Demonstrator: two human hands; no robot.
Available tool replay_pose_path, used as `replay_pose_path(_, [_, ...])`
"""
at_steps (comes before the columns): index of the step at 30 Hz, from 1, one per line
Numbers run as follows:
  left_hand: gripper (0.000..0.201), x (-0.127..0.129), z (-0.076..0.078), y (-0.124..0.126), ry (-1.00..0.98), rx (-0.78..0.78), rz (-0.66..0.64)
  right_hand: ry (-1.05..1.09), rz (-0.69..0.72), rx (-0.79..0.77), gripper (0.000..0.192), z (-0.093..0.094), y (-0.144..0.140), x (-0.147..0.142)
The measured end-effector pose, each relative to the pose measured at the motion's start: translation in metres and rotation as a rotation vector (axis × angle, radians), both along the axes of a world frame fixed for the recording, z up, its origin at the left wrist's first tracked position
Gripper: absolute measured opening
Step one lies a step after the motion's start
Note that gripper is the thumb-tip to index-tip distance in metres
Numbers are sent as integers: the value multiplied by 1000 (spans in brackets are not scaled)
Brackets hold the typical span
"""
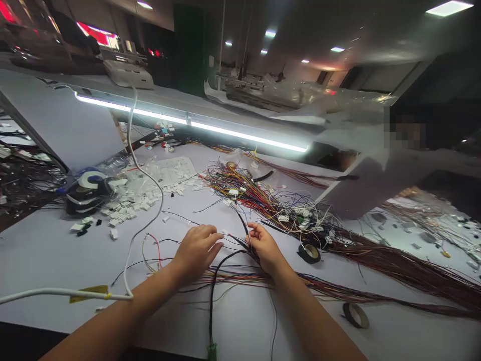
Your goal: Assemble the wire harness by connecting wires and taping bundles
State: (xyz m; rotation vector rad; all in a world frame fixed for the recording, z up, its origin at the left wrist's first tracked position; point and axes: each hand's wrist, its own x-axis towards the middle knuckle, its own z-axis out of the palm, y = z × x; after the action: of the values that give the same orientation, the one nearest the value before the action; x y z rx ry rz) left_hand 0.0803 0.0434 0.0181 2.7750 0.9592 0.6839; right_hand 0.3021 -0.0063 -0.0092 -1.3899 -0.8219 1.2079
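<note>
My right hand (264, 249) is closed around a wire harness (242, 243), a bundle of mostly black wires. From it, a black sleeved cable (212, 301) curves down to a green connector (212, 351) at the table's front edge. My left hand (198, 250) hovers just left of the bundle, fingers extended and thumb apart, with nothing visible in it. A small white connector (225, 231) lies between the two hands. Under my wrists runs a loose bundle of coloured wires (311, 283), red and yellow among them.
Behind my hands lies a large pile of coloured wires (255, 193). White connector housings (131, 206) are scattered at left, beside a tape dispenser (88, 190). Black tape rolls (310, 252) sit at right. A white cable (160, 193) hangs across the left side, below a light tube (244, 135).
</note>
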Motion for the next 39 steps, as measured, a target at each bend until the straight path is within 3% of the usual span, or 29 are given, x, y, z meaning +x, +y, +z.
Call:
replay_pose_path(7, [14, 50, -8, -8, 60, 159, -129, -56, -4, 30, 48, -4, -2, -4])
replay_pose_path(10, [16, 49, -3, -8, 108, 215, -281, -111, -25, 45, 47, -10, -1, -4])
replay_pose_path(13, [18, 27, 5, -2, 227, 220, -379, -182, -56, 49, 46, -20, 3, -4])
replay_pose_path(18, [25, -33, 19, 10, 309, 155, -269, -301, -41, 38, 45, -27, 4, -4])
replay_pose_path(20, [24, -50, 22, 9, 289, 84, -192, -371, -39, 63, 46, -20, -2, -4])
replay_pose_path(22, [24, -58, 22, 6, 241, -18, -122, -551, -60, 194, 40, -9, -13, -7])
replay_pose_path(24, [24, -59, 18, 4, 180, -117, -73, -807, 42, 436, 30, 5, -29, -16])
replay_pose_path(26, [26, -57, 13, 5, 149, -185, -35, -1051, 341, 692, 26, 14, -46, -32])
replay_pose_path(28, [29, -54, 9, 8, 164, -238, 4, -1251, 625, 826, 22, 15, -58, -52])
replay_pose_path(29, [30, -53, 7, 10, 179, -269, 27, -1340, 685, 844, 19, 12, -62, -62])
replay_pose_path(35, [34, -47, 0, 10, 232, -460, 208, -1543, 539, 793, 11, -14, -56, -87])
replay_pose_path(39, [33, -46, -7, 4, 216, -485, 233, -1509, 686, 884, 13, -6, -55, -77])
